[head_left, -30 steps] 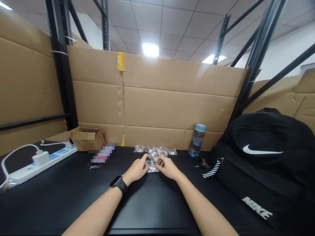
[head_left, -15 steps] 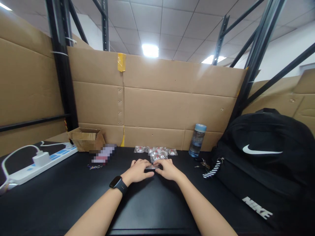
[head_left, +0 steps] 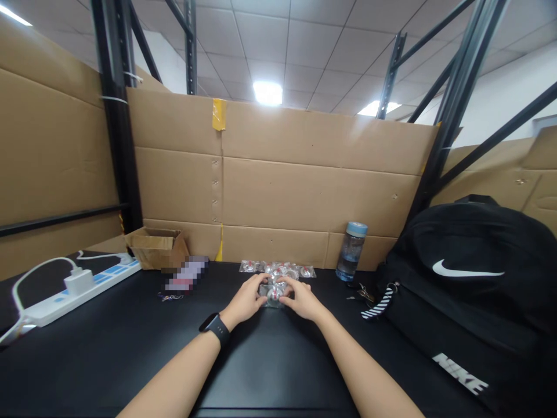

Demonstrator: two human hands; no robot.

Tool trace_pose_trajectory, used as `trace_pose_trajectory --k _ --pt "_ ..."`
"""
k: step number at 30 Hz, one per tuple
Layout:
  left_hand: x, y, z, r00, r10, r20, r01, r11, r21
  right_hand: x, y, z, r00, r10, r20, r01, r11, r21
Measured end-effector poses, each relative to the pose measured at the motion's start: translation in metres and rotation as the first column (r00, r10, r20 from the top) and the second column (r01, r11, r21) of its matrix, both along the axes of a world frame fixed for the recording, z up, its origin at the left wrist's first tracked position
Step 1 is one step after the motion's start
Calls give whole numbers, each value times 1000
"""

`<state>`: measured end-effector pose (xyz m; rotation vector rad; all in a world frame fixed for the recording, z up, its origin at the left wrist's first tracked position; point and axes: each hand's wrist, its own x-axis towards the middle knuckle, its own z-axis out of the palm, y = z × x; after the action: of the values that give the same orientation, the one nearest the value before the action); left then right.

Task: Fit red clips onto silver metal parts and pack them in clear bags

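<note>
Between my hands is a small clear plastic packet [head_left: 274, 296] with a round silvery item and a red mark inside. Its exact kind is too small to make out. My left hand [head_left: 247, 298], with a black smartwatch [head_left: 214, 328] on the wrist, pinches the packet's left side between thumb and fingers. On the opposite side, my right hand [head_left: 303, 298] is closed on its right edge in the same way. Just behind lie several similar packets [head_left: 249, 266] in a loose row and pile, partly hidden by my fingers.
A water bottle [head_left: 351, 252] stands at the back right, with keys [head_left: 364, 292] near a black backpack [head_left: 470, 278]. At left are a white power strip [head_left: 56, 305], a cardboard box [head_left: 157, 249] and a blurred-out item [head_left: 188, 274]. Cardboard panels [head_left: 278, 191] wall off the back.
The packet between my hands, flat and dark before, now faces me with its round silvery item showing. My thumbs and fingers have shifted to its two sides. The view has moved slightly.
</note>
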<state>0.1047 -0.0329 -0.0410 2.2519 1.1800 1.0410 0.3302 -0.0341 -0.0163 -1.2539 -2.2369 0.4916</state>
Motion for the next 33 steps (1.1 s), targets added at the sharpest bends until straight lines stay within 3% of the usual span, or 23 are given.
trace_pose_trajectory --k 3,5,9,12,22,28,30,33 --pt "1 -4 4 991 91 -94 -78 988 132 -3 2 -3 997 -74 30 74 997 6" --pt "2 -8 8 972 93 -217 -50 979 200 -6 4 -7 988 -144 59 142 989 39" --pt "5 -15 9 910 -63 -410 119 987 113 -9 9 -17 973 -213 84 203 972 120" --pt "8 -14 3 879 -66 -472 112 991 71 -9 13 -22 980 -174 100 158 976 151" --pt "14 -1 -3 847 118 -518 -100 993 63 -9 14 -21 974 -124 188 99 986 136" --pt "8 7 -4 881 67 -468 -87 996 -21 1 9 -12 976 -55 209 47 998 39" --pt "3 9 -4 895 60 -442 -90 995 -48 5 5 -7 966 -67 248 69 998 0" --pt "-8 10 -4 877 143 -458 -196 978 -69 12 0 0 928 -127 349 157 986 -59"
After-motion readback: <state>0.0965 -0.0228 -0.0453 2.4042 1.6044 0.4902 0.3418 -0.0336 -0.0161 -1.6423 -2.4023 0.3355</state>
